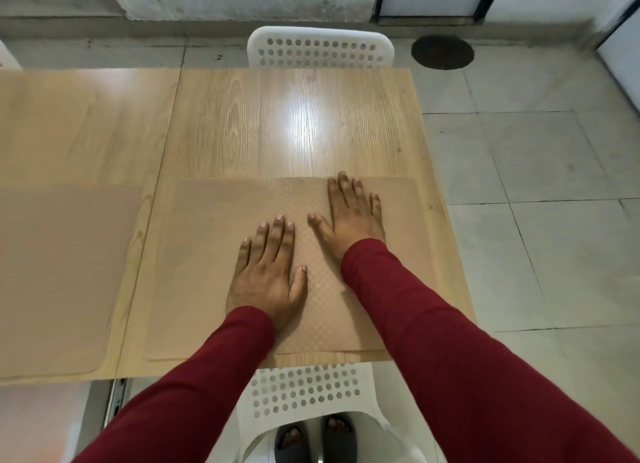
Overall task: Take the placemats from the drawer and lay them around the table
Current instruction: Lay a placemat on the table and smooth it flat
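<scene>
A tan translucent placemat (207, 255) with a dotted texture lies flat on the near right part of the wooden table (294, 123). My left hand (268, 272) rests palm down on its middle, fingers spread. My right hand (353, 217) presses flat on the mat a little further away and to the right. Neither hand grips anything. A second placemat (62, 275) lies flat on the near left part of the table. A third, fainter mat (45, 123) seems to lie at the far left, blurred.
A white perforated chair (320, 49) stands at the table's far side. Another white perforated chair (304, 390) is tucked in at the near edge, with my sandalled feet below it. Tiled floor lies to the right, with a round dark drain cover (442, 52).
</scene>
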